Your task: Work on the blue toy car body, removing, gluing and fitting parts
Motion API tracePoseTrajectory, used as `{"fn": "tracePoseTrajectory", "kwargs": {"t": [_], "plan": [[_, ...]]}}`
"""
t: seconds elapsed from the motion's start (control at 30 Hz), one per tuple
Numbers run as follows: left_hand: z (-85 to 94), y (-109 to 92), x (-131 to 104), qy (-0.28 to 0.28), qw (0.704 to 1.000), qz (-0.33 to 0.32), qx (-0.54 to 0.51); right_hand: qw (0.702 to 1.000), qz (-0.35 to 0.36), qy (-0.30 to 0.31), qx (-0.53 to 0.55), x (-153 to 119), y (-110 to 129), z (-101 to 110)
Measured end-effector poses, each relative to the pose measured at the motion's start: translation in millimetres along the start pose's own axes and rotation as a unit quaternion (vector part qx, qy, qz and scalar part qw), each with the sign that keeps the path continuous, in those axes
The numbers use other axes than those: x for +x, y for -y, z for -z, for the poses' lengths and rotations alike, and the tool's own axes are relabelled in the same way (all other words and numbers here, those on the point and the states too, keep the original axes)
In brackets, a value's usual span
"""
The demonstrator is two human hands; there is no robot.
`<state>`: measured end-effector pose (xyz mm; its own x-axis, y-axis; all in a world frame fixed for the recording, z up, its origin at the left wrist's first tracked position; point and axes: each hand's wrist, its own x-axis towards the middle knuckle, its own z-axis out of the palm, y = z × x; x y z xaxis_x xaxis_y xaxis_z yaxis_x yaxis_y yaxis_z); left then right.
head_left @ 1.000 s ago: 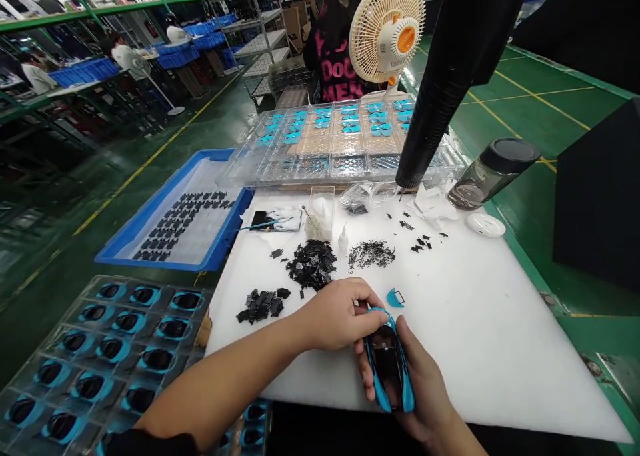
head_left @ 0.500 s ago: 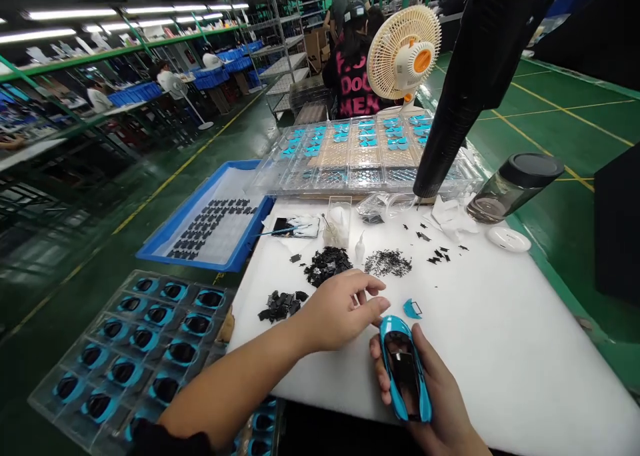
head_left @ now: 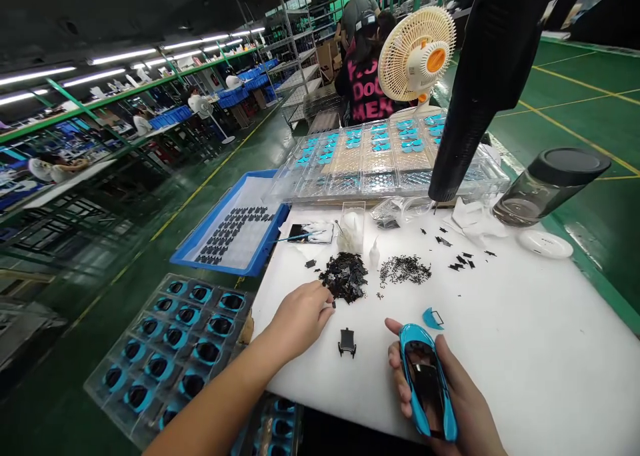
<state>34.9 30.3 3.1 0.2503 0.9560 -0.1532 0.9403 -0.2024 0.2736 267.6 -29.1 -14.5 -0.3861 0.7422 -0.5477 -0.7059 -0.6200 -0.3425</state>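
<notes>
Toy car cradled in the right hand, left hand at the pile of black parts.

At far left a clear tray (head_left: pixel 165 349) of blue car bodies sits below the blue bin (head_left: pixel 200 243). The left hand (head_left: pixel 300 316) lies on the white mat (head_left: pixel 525 349), fingers loosely curled, tips touching the near edge of the black pile (head_left: pixel 346 276); I cannot tell whether it pinches anything. A single black part (head_left: pixel 347 343) lies just beside it, nearer the mat's front edge. The right hand (head_left: pixel 450 396) cups the blue car (head_left: pixel 427 389) from below, fingers wrapped along both sides. The car's long axis runs away from the person, tilted slightly left, one end toward the pile. A small blue piece (head_left: pixel 433 318) lies just beyond that end.
</notes>
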Motion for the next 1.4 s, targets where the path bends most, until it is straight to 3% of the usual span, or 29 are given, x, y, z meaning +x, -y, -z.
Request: {"fn": "tracePoseTrajectory", "kwargs": {"t": [0.3, 0.4, 0.47, 0.53, 0.6, 0.67, 0.73, 0.9, 1.03, 1.13, 1.27, 1.33, 1.4], "plan": [[-9.4, -6, 3, -0.025, 1.000, 0.002, 0.017, 1.000, 0.002, 0.006, 0.005, 2, -2, 5], [-3.2, -10, -2, -0.040, 0.996, 0.020, -0.080, 1.000, -0.004, 0.018, 0.014, 4, -3, 8], [-0.1, -15, -5, -0.025, 0.964, 0.062, -0.257, 1.000, -0.002, 0.023, 0.013, 4, -4, 9], [-0.6, -21, -7, 0.004, 0.892, 0.099, -0.441, 1.000, 0.000, 0.027, 0.011, 5, -4, 9], [-5.0, -28, -6, 0.019, 0.837, 0.108, -0.536, 1.000, 0.001, 0.027, 0.010, 5, -4, 8], [-11.8, -35, -5, 0.014, 0.817, 0.103, -0.566, 1.000, 0.004, 0.023, 0.010, 5, -3, 7], [-18.3, -41, -3, 0.002, 0.827, 0.092, -0.555, 1.000, 0.012, 0.019, 0.004, 4, -3, 7], [-24.5, -53, -5, -0.052, 0.915, -0.005, -0.400, 0.999, 0.012, 0.024, -0.022, 3, -4, 11], [-23.1, -55, -7, -0.085, 0.940, -0.054, -0.327, 0.999, 0.005, 0.027, -0.017, 4, -4, 13], [-22.2, -52, -7, -0.081, 0.941, -0.069, -0.322, 1.000, 0.001, 0.028, -0.011, 4, -4, 12], [-22.4, -48, -8, -0.060, 0.929, -0.040, -0.362, 0.999, 0.003, 0.032, -0.007, 3, -4, 10], [-23.1, -48, -9, -0.031, 0.913, -0.020, -0.406, 0.999, 0.005, 0.033, -0.008, 2, -4, 10], [-23.8, -49, -10, 0.003, 0.878, 0.017, -0.478, 0.999, 0.004, 0.034, -0.014, 2, -4, 11]]}}
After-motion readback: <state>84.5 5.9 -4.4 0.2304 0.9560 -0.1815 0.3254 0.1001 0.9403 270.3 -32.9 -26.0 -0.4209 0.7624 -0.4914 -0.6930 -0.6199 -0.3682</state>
